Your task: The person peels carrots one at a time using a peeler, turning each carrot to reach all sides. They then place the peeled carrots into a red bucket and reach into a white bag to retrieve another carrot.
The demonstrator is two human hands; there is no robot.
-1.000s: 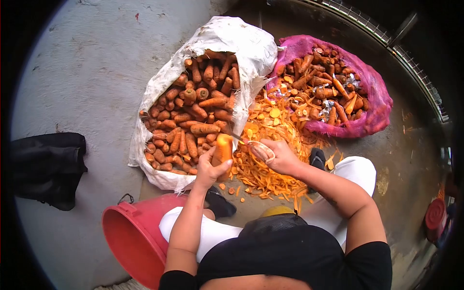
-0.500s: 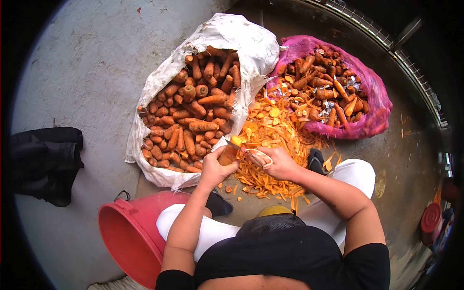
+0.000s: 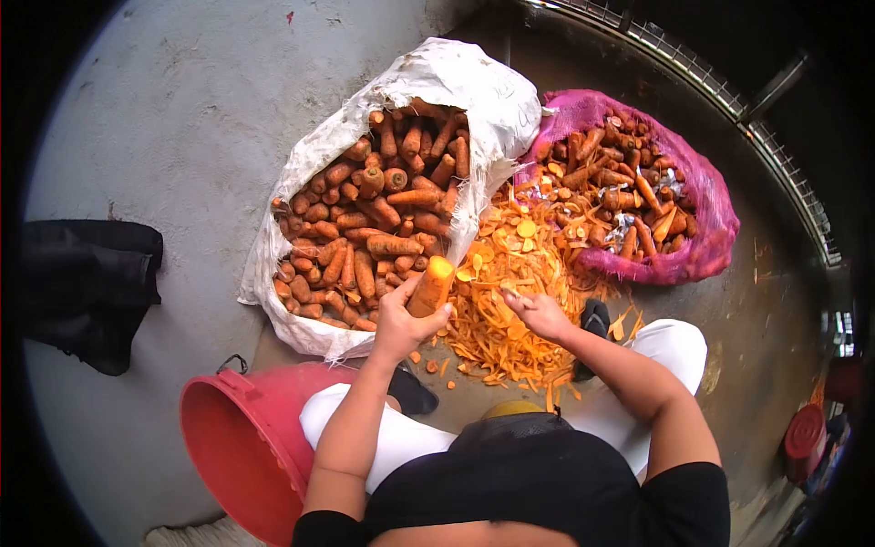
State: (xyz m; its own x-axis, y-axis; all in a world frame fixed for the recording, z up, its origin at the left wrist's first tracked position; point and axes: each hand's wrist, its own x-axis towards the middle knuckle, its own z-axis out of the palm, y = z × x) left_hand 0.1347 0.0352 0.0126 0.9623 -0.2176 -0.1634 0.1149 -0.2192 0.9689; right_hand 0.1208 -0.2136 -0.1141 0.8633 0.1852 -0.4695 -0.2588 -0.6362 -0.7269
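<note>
My left hand (image 3: pixel 406 321) is wrapped around a thick carrot (image 3: pixel 431 286), its bright orange cut end tilted up and away from me. To the right, my right hand (image 3: pixel 540 316) is closed on what looks like a knife; only a pale bit of the handle (image 3: pixel 511 293) shows, and the blade cannot be made out. Both hands are apart, above a heap of orange peelings and cut carrot ends (image 3: pixel 497 324). Beyond my left hand, unpeeled carrots (image 3: pixel 365 214) fill an open white sack (image 3: pixel 474 82).
A pink mesh sack (image 3: pixel 715 214) with carrots and shiny scraps lies at the right. The red bucket (image 3: pixel 232 438) is tipped beside my left leg. Dark cloth (image 3: pixel 87 283) lies at far left. A metal grating (image 3: pixel 693 68) runs along the far right edge.
My right hand has drawn away from the carrot to the right and slightly down. The carrot's top now shows a bare, cut orange face. The view has shifted slightly.
</note>
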